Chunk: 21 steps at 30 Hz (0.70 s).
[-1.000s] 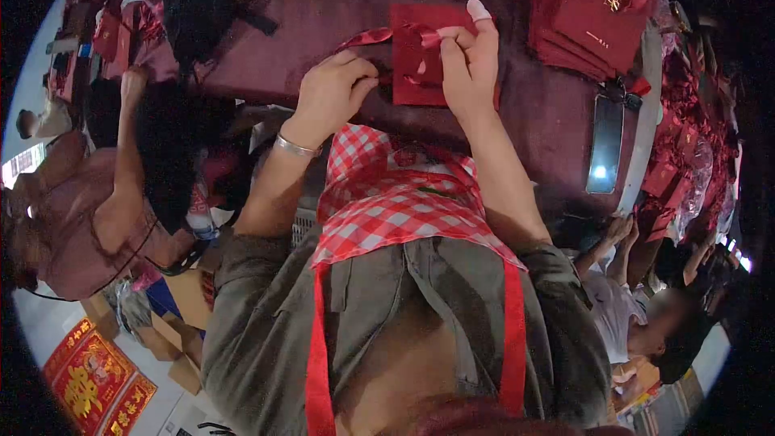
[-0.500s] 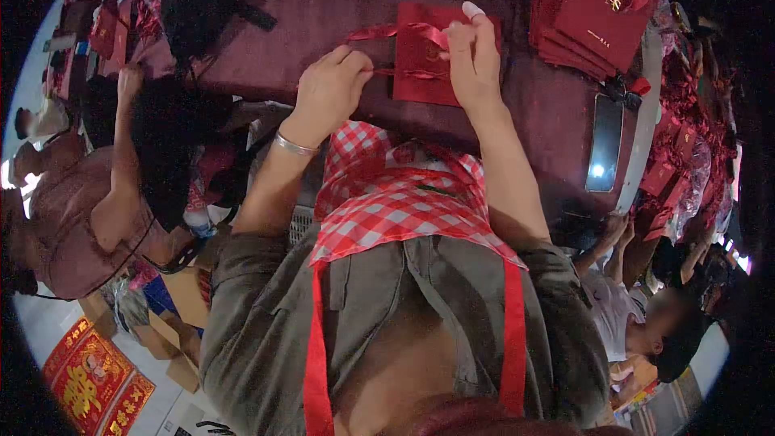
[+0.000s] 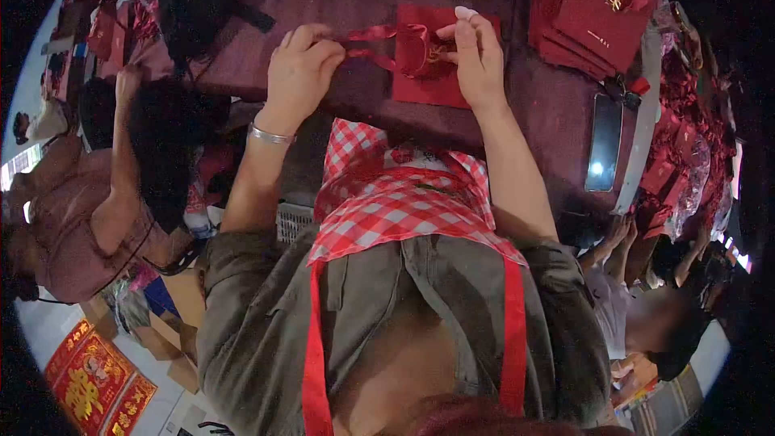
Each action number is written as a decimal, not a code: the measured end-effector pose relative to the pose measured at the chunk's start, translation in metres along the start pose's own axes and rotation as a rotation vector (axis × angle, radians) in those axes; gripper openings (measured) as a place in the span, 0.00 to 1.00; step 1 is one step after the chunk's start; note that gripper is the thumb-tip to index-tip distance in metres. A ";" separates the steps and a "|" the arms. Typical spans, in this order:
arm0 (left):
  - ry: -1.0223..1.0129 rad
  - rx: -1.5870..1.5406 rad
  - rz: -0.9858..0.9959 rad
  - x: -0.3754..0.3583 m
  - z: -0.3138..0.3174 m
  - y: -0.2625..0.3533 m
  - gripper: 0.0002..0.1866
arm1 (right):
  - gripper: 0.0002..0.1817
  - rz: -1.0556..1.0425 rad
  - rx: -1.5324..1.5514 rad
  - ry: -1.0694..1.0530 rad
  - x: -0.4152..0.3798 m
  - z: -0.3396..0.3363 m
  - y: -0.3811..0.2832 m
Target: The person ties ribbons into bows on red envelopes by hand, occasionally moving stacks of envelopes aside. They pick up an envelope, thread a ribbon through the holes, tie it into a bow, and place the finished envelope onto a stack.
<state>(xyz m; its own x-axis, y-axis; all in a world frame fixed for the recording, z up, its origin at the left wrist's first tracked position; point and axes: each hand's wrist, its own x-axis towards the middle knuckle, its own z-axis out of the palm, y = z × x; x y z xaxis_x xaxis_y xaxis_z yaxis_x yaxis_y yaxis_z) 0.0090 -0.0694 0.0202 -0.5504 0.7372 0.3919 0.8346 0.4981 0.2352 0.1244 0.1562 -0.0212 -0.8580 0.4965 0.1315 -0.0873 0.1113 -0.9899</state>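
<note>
A small dark red paper bag lies flat on the dark red table in front of me. A red ribbon runs from its top out to the left. My left hand pinches the ribbon's left end and holds it stretched. My right hand pinches the ribbon at the bag's top, where a loop sits beside a gold logo. A light cover sits on one right fingertip.
A stack of red bags with gold logos lies at the table's upper right. A phone with a lit spot rests near the right edge. Other people sit to my left and lower right. Red bags pile on the right.
My left hand has moved left and up, pulling the ribbon out longer. My right hand has stayed at the bag's top, and a loop has formed there.
</note>
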 end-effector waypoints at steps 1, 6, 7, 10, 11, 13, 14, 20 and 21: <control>0.041 -0.003 0.044 0.002 0.001 0.002 0.04 | 0.22 0.000 0.002 -0.004 -0.001 0.001 -0.002; -0.052 -0.020 0.031 0.003 0.013 -0.007 0.03 | 0.20 0.028 -0.055 -0.017 -0.001 -0.002 -0.004; -0.066 -0.001 0.017 0.002 0.013 -0.008 0.04 | 0.20 0.030 -0.058 -0.016 -0.002 -0.002 -0.005; -0.058 0.000 0.026 0.004 0.016 -0.009 0.05 | 0.19 0.076 -0.049 -0.015 -0.001 0.000 -0.005; -0.041 -0.019 0.052 0.005 0.017 -0.009 0.06 | 0.18 0.064 -0.003 0.006 -0.001 0.001 -0.003; -0.044 0.007 0.037 0.007 0.016 -0.002 0.07 | 0.17 0.052 0.043 0.029 -0.002 0.001 -0.004; -0.045 0.034 0.023 0.007 0.016 -0.001 0.08 | 0.17 0.045 0.018 0.023 -0.002 0.001 -0.006; -0.010 0.035 0.075 0.005 0.017 -0.004 0.07 | 0.17 0.062 0.042 0.021 -0.002 0.003 -0.007; -0.011 0.034 0.074 0.004 0.019 -0.006 0.07 | 0.17 0.058 0.040 0.019 -0.002 0.003 -0.007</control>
<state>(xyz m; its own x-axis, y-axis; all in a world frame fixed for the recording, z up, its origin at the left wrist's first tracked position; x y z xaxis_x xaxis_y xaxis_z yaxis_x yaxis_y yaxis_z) 0.0012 -0.0603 0.0036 -0.4875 0.7773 0.3976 0.8719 0.4569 0.1758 0.1251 0.1516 -0.0148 -0.8525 0.5174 0.0742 -0.0579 0.0476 -0.9972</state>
